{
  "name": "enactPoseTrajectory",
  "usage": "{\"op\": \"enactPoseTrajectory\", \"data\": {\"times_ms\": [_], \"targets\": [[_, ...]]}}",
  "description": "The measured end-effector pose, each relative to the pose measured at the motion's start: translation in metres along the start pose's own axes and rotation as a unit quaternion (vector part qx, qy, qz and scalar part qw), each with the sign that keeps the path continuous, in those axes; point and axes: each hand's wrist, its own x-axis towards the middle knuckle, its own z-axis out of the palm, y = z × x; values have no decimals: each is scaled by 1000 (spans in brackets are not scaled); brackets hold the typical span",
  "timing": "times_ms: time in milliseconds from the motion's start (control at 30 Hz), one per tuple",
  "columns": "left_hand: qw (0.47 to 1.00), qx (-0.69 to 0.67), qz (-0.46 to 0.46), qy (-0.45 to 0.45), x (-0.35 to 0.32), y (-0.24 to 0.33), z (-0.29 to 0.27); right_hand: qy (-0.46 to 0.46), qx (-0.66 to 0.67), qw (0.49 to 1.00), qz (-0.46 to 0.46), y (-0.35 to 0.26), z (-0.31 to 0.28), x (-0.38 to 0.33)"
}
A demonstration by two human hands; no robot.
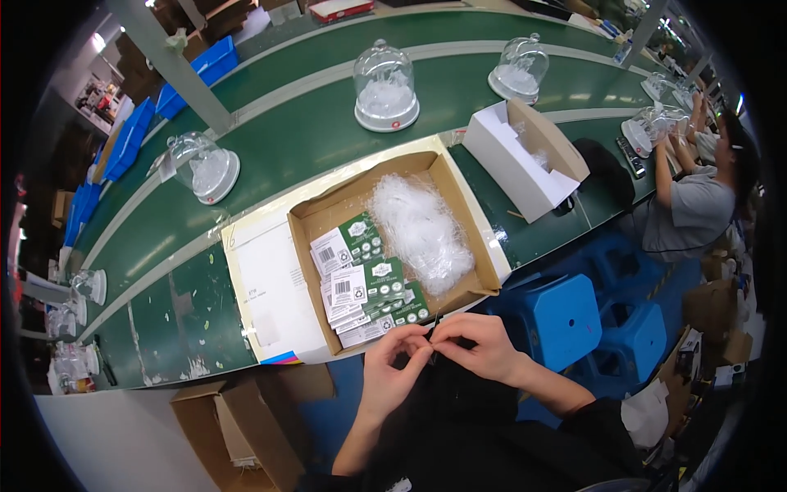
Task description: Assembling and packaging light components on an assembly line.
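Note:
My left hand (392, 369) and my right hand (482, 348) meet at the near edge of the bench, both pinched closed with fingertips touching. Whatever sits between them is too small to make out; a short dark sliver shows at the fingertips. Just beyond lies a shallow cardboard tray (482, 246). Green-and-white printed cards (385, 279) are piled in its left part. To their right is a heap of thin clear plastic strands (422, 234). Under the tray is a flat pale sheet of board (275, 303) with white paper on it.
Clear domes on white bases, including one dome (385, 90), stand along the green bench (303, 107). An open white box (525, 160) is right of the tray. Blue stools (561, 320) and an open carton (246, 426) stand below. At far right another person (697, 201) handles a dome.

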Motion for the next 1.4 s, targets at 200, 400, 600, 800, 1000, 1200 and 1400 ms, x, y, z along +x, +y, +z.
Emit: {"op": "enactPoseTrajectory", "data": {"times_ms": [200,400,600,800,1000,1200,1400], "targets": [[999,45,18,-13,-6,0,-3,-44,-107,989,-87,-11,-12,9],[989,71,115,66,-3,-3,-3,-94,-48,994,18,-26,-20,24],[917,339,209,19,31,33,-5,-46,114,986,113,-21,-28,65],[930,287,227,29,96,41,-33,-24,151,985,76,-3,-48,136],[902,325,275,68,217,72,-57,-35,119,989,84,46,-83,257],[881,330,320,112,313,93,-65,57,-98,993,-29,98,-104,357],[813,424,368,153,377,107,-85,123,-153,976,-92,113,-107,423]]}}
